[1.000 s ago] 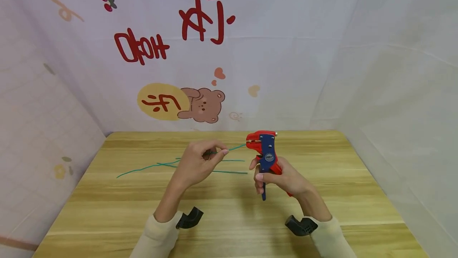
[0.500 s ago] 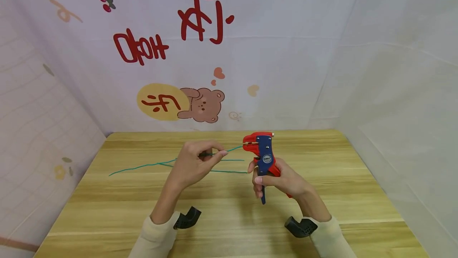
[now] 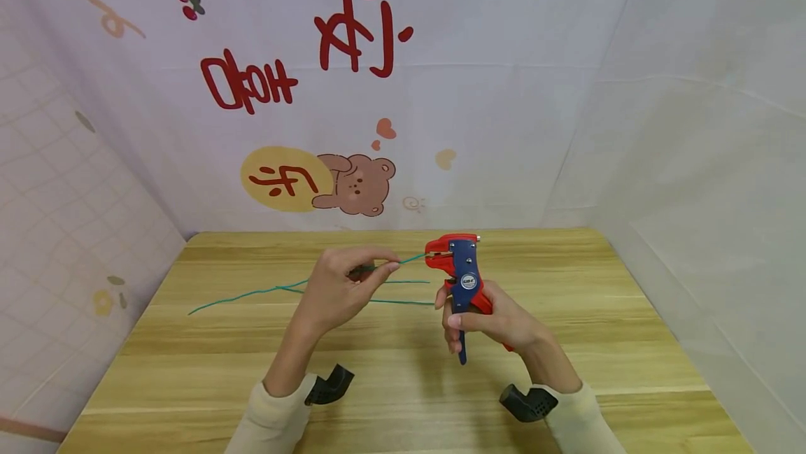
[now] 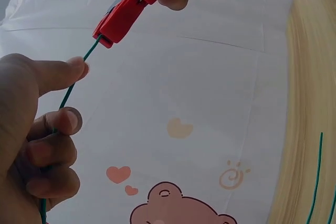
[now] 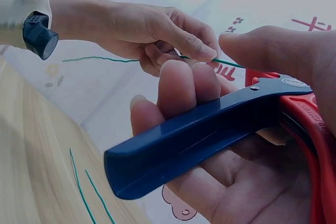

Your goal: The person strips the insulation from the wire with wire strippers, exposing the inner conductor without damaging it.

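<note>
My left hand (image 3: 343,286) pinches a thin green wire (image 4: 67,96) between thumb and fingers. One end of this wire runs into the red jaws of a wire stripper; its tail trails off to the left in the head view. The red and blue wire stripper (image 3: 466,265) is gripped by its handles in my right hand (image 3: 497,317), head up and jaws facing left. From the right wrist view, the fingers wrap around the blue handle (image 5: 184,140), and the red handle (image 5: 310,129) lies toward the palm.
Two more green wires (image 3: 403,302) lie on the wooden table (image 3: 378,384), behind and below the left hand. A printed white cloth (image 3: 504,90) hangs behind the table and along both sides. Each wrist carries a black camera mount (image 3: 330,384).
The wire stripper has shifted slightly left and down with my right hand. My left hand has moved slightly left, still pinching the wire, whose end stays at the stripper's jaws.
</note>
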The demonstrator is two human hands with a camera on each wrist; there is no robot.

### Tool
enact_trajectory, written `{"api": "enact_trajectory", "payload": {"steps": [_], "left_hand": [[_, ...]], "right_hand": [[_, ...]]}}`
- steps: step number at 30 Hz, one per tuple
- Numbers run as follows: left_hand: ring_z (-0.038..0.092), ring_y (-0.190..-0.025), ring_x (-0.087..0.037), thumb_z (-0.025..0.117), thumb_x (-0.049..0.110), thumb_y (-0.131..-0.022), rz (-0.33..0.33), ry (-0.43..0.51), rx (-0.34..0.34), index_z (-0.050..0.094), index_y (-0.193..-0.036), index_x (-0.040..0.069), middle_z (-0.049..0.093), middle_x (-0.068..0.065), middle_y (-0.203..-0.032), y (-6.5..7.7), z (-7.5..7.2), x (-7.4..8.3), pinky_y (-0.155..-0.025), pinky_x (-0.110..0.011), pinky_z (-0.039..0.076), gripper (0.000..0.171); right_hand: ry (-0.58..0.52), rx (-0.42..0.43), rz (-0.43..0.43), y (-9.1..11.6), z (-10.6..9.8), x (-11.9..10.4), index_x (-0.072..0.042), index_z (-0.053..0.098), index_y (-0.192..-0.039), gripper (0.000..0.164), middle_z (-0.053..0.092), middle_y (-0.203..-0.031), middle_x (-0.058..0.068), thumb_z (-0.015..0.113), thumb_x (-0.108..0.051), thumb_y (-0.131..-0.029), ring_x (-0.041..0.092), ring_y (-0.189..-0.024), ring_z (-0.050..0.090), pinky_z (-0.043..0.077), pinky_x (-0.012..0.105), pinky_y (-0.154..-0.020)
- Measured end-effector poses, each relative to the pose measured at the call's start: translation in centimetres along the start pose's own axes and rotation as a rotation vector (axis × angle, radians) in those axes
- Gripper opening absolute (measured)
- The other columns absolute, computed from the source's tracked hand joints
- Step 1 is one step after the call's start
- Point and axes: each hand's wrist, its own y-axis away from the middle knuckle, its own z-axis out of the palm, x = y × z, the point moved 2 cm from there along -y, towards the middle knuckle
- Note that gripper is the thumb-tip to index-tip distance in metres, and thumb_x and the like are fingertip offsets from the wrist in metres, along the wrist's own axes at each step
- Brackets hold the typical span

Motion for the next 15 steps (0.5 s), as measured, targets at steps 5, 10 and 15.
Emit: {"api": "enact_trajectory", "payload": {"steps": [5,10,15], "left_hand": [[0.043,-0.058,-0.003,0.075,0.012,-0.093,0.025,-0.031,0.024,0.080,-0.099,0.013,0.065,0.007,-0.075,-0.08,0.17,0.28,-0.054,-0.016,0.035,0.008],[0.045,-0.060,-0.002,0.076,0.013,-0.093,0.027,-0.060,0.041,0.079,-0.100,0.016,0.063,0.009,-0.074,-0.15,0.31,0.48,-0.055,-0.017,0.036,0.008],[0.048,-0.062,-0.002,0.077,0.014,-0.092,0.022,-0.077,0.043,0.079,-0.100,0.018,0.063,0.009,-0.075,-0.09,0.35,0.51,-0.055,-0.018,0.037,0.009]], "right_hand": [[0.005,-0.009,-0.009,-0.03,0.06,0.01,0.016,0.045,-0.121,0.021,0.057,-0.084,0.018,0.044,0.012,-0.100,0.023,-0.071,0.066,0.060,0.044,-0.069],[0.018,-0.010,-0.011,-0.11,0.15,0.04,0.016,0.047,-0.120,0.021,0.056,-0.083,0.020,0.045,0.012,-0.100,0.025,-0.069,0.065,0.060,0.044,-0.068],[0.017,-0.007,-0.002,-0.18,0.28,0.08,0.015,0.048,-0.119,0.019,0.056,-0.082,0.020,0.046,0.011,-0.100,0.026,-0.069,0.066,0.060,0.044,-0.067]]}}
